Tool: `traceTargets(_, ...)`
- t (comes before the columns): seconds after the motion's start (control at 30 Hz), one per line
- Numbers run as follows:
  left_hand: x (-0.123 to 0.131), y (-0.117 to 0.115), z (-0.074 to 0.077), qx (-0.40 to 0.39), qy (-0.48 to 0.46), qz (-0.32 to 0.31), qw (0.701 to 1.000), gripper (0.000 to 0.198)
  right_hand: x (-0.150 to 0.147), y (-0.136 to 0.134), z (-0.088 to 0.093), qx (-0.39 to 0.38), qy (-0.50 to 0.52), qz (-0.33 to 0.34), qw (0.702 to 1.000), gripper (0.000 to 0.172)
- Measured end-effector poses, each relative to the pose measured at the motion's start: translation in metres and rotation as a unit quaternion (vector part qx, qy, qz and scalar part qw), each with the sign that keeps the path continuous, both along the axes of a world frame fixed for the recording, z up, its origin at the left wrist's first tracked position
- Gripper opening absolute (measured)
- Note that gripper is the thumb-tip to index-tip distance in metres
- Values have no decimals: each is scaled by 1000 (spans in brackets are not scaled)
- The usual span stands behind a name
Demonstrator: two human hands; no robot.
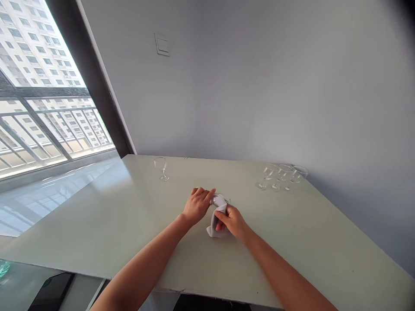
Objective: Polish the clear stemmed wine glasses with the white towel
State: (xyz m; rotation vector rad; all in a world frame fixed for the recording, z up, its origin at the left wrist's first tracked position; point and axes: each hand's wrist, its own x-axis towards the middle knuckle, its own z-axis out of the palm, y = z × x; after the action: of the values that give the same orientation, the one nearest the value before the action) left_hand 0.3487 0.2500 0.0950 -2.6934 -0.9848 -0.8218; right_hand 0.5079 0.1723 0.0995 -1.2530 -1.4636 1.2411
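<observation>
Over the middle of the table, my left hand (198,205) grips a small clear stemmed glass (219,196) from its left side. My right hand (234,221) is closed on a white cloth (216,229), part of which is pushed against the glass. The lower end of the cloth hangs beneath my right fingers. Cloth and fingers hide much of the glass, so its exact tilt cannot be made out.
One stemmed glass (163,176) stands upright at the back left of the pale table (129,242). Three similar glasses (270,172) stand close together at the back right, by the wall. A dark phone-like object (52,291) lies lower left, below the table's edge.
</observation>
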Motion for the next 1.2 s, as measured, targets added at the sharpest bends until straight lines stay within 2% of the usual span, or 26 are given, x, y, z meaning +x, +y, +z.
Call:
traceTargets(0.07, -2, -1, 4, 22, -6, -11, 1000, 41, 4, 4, 0, -37, 99, -11, 994, 30)
traceTargets(0.13, -4, -1, 9, 34, -11, -13, 999, 39, 8, 9, 0, -69, 202, -42, 976, 33)
traceTargets(0.23, -5, 0, 14, 3, -1, -22, 1000, 28, 14, 14, 1, -107, 291, -64, 949, 35)
traceTargets(0.33, -6, 1, 17, -106, 5, -31, 994, 29, 23, 14, 4, -103, 245, -22, 964, 33)
traceTargets(0.4, -7, 0, 20, -230, -21, -34, 972, 34, 29, 10, 11, -84, 168, 30, 982, 32)
traceTargets(0.43, -9, 0, 22, -313, -32, -47, 948, 36, 33, 7, 15, -76, 129, 61, 987, 31)
traceTargets(0.47, -10, -1, 25, -403, -36, -72, 911, 39, 36, 5, 20, -72, 97, 92, 988, 30)
traceTargets(0.53, -13, -3, 29, -566, -27, -142, 811, 45, 42, 0, 29, -75, 63, 152, 984, 30)
traceTargets(0.57, -14, -4, 30, -620, -22, -173, 765, 48, 45, -1, 32, -80, 56, 175, 980, 30)
traceTargets(0.6, -15, -5, 31, -653, -20, -195, 732, 51, 47, -2, 34, -82, 53, 189, 977, 30)
traceTargets(0.63, -14, -6, 31, -667, -20, -206, 716, 53, 48, -2, 35, -83, 52, 192, 977, 30)
traceTargets(0.67, -12, -7, 30, -663, -22, -203, 721, 55, 49, -1, 34, -81, 52, 183, 978, 30)
traceTargets(0.7, -10, -8, 28, -638, -28, -183, 747, 55, 49, 1, 32, -78, 57, 162, 982, 30)
traceTargets(0.73, -6, -9, 26, -588, -41, -149, 794, 52, 48, 4, 28, -75, 69, 130, 986, 29)
traceTargets(0.8, 0, -11, 20, -412, -68, -66, 906, 41, 43, 11, 17, -77, 124, 43, 988, 29)
traceTargets(0.83, 3, -11, 17, -305, -74, -35, 949, 37, 40, 14, 11, -84, 167, -2, 982, 29)
traceTargets(0.87, 5, -11, 15, -206, -70, -19, 976, 36, 36, 17, 6, -93, 213, -43, 972, 28)
traceTargets(0.93, 5, -9, 9, -81, -39, -21, 996, 35, 29, 20, -3, -109, 289, -83, 948, 27)
traceTargets(1.0, 3, -6, 6, -48, -19, -31, 998, 31, 25, 19, -7, -110, 299, -65, 946, 28)
traceTargets(1.1, 0, -4, 3, -106, -28, -35, 993, 33, 27, 16, -3, -81, 180, 3, 980, 30)
traceTargets(1.2, -1, -6, 7, -258, -62, -34, 964, 33, 37, 13, 8, -68, 59, 54, 994, 31)
